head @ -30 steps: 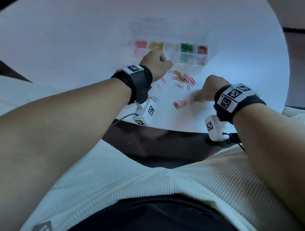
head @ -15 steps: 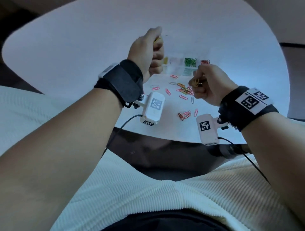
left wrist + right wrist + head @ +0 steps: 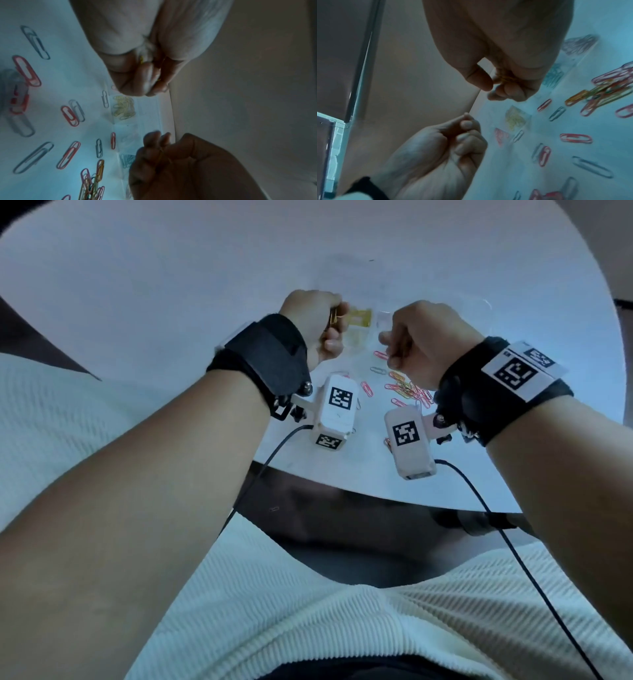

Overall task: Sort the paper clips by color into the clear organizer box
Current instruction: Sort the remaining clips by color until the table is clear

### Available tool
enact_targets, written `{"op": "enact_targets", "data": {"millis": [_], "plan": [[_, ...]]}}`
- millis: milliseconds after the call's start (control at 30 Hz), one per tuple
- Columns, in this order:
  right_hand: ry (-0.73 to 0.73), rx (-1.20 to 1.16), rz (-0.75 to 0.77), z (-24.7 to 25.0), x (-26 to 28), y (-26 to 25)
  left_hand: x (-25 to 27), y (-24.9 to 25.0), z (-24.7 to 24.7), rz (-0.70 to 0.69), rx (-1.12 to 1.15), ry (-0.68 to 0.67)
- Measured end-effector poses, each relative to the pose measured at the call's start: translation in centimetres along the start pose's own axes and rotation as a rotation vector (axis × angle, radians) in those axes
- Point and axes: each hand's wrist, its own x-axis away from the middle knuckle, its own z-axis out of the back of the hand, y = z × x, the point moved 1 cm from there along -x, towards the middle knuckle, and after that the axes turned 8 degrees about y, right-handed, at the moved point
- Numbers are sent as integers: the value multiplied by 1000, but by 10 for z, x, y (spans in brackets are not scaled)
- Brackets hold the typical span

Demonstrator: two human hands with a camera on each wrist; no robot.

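Many thin wire paper clips [image 3: 407, 390], pink, yellow, grey.

Organizer box [image 3: 363, 318] at the table's [image 3: 171, 285] far middle, clips lying in several compartments. Left hand [image 3: 313, 323] over its left part, right hand [image 3: 421, 340] over its right. Loose paper clips [image 3: 407, 390] on the table nearer the person, between the wrists.

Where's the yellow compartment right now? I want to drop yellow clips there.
In the head view the yellow compartment sits at the far side of the table, just right of the left hand and left of the right hand.
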Motion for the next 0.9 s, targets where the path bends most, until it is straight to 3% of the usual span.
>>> {"op": "enact_targets", "data": {"millis": [167,233,300,467,600,767,900], "plan": [[18,-163,-4,-15,-1,-23,0,10,1,-26,-231,80],[-92,-248,-99,-20,-1,-27,-2,12,1,-28,-250,90],[-117,-263,-182,-18,-5,-26,-3,12,-1,-27,-175,89],[-90,-358,-140,-6,-8,-18,-1,13,-10,-27,109,74],[-83,-414,-80,19,-2,-7,-1,4,-20,19,290,-20],[-42,-356,-27,55,2,9,-5,-4,-30,66,335,-170],[-2,-313,-2,66,1,17,-2,-5,-28,17,276,-195]]}}
